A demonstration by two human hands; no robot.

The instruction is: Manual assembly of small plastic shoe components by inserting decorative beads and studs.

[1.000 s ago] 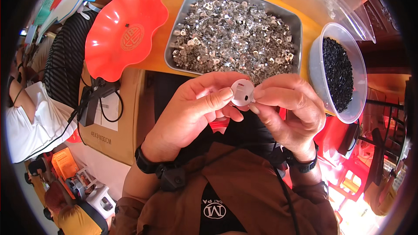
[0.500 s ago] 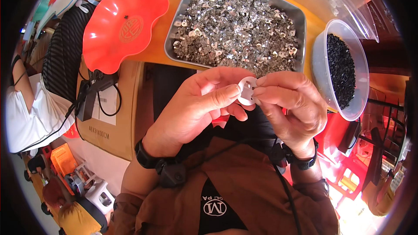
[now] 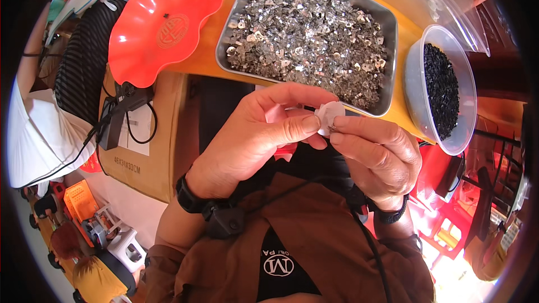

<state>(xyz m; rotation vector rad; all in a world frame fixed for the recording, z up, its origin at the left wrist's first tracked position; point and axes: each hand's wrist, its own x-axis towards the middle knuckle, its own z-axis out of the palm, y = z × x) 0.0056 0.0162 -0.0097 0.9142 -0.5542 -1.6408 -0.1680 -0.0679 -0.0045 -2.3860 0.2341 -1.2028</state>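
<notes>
One white disc (image 3: pixel 330 113): pinched between left hand (image 3: pixel 247 140) and right hand (image 3: pixel 384 157)
Metal tray (image 3: pixel 387 19): holds small metal pieces (image 3: pixel 309 39)

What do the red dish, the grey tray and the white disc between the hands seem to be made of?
Red dish: probably plastic, glossy, with bright highlights on its smooth, wavy form.
Tray: likely metal, satin finish, judging by its grey sheen and rounded rim.
White disc: perhaps plastic; smooth and pale, but partly covered, so uncertain.

On the left are a cardboard box (image 3: pixel 164 129), orange crate (image 3: pixel 82 197) and white stool (image 3: pixel 127 249).
</notes>
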